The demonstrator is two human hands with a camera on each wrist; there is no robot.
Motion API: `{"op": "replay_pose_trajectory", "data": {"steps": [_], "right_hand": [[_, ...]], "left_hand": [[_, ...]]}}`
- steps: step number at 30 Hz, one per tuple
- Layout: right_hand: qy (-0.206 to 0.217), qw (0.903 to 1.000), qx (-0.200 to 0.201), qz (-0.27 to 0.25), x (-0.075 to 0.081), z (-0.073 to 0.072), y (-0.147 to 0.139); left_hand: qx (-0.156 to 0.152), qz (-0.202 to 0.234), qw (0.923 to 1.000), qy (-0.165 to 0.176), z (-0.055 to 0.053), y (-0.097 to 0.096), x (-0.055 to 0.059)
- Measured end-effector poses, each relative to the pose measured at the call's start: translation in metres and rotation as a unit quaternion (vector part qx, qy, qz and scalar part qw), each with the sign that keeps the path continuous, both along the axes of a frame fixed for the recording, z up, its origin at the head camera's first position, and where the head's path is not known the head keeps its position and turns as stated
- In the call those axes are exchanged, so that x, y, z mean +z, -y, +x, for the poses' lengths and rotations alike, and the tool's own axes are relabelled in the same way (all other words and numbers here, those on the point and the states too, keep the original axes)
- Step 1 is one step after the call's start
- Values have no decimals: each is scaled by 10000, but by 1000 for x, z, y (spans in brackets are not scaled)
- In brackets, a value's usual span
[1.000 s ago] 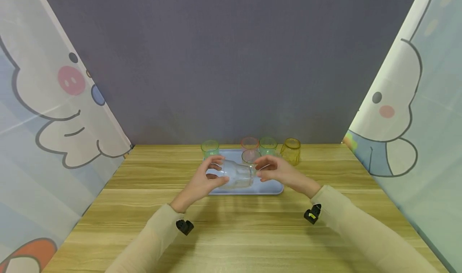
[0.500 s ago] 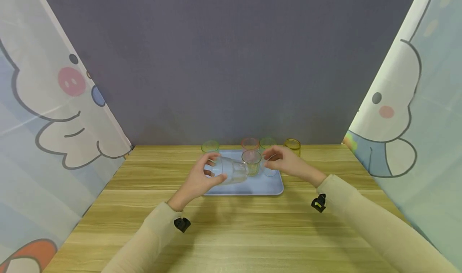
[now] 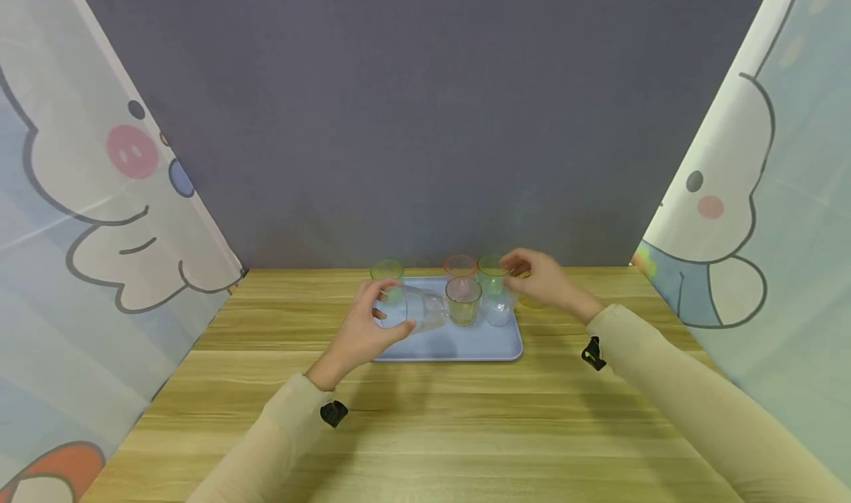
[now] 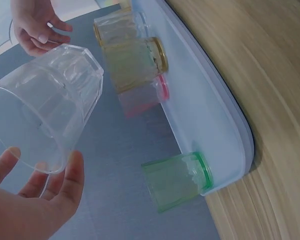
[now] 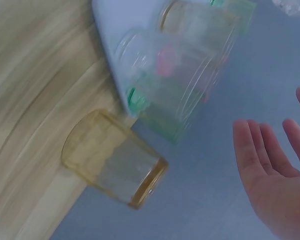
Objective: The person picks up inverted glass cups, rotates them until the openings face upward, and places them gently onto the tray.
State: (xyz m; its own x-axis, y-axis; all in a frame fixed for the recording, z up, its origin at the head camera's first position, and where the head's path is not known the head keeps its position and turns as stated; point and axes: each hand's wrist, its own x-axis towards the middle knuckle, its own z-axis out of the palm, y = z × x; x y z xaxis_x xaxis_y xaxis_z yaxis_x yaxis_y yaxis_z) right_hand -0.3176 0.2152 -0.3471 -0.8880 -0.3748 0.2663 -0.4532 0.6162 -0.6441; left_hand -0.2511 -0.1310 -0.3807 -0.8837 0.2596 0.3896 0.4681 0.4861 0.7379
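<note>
My left hand [image 3: 359, 331] holds a clear drinking glass [image 4: 50, 105] tipped on its side above the tray, with thumb and fingers around the wide rim. Its faceted, narrower base points right. My right hand [image 3: 544, 280] is empty, fingers loosely bent, at the tray's back right corner. In the head view it covers most of an amber glass [image 5: 112, 155], which stands on the wood beside the tray, a thick amber band at its upper end. Another clear glass [image 3: 499, 311] stands on the tray, just left of the right hand.
The pale blue tray [image 3: 432, 351] also bears an olive-rimmed glass [image 3: 463, 307], a pink-rimmed glass [image 3: 460, 267], a green glass [image 3: 490, 275] and another green glass [image 4: 177, 180] at the back left. A grey wall [image 3: 425, 119] rises behind the wooden table [image 3: 425, 429].
My right hand has moved away from the held glass, right and back toward the amber glass. My left hand has drawn the clear glass slightly left, uncovering the olive-rimmed glass.
</note>
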Motion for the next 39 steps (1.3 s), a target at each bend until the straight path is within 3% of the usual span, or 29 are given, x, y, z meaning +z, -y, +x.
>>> {"op": "replay_pose_trajectory", "data": {"steps": [12, 24, 33, 39], "right_hand": [[196, 9979, -592, 189, 5, -17, -16], [173, 9964, -815, 136, 1, -38, -31], [-70, 9942, -938, 527, -6, -48, -36], [-92, 9881, -1090, 1079, -15, -54, -39]], "left_hand": [[468, -423, 9975, -316, 3, -1, 3], [608, -895, 9910, -794, 4, 2, 4], [553, -1114, 9850, -1198, 1, 4, 7], [609, -1332, 9805, -1307, -2, 7, 7]]}}
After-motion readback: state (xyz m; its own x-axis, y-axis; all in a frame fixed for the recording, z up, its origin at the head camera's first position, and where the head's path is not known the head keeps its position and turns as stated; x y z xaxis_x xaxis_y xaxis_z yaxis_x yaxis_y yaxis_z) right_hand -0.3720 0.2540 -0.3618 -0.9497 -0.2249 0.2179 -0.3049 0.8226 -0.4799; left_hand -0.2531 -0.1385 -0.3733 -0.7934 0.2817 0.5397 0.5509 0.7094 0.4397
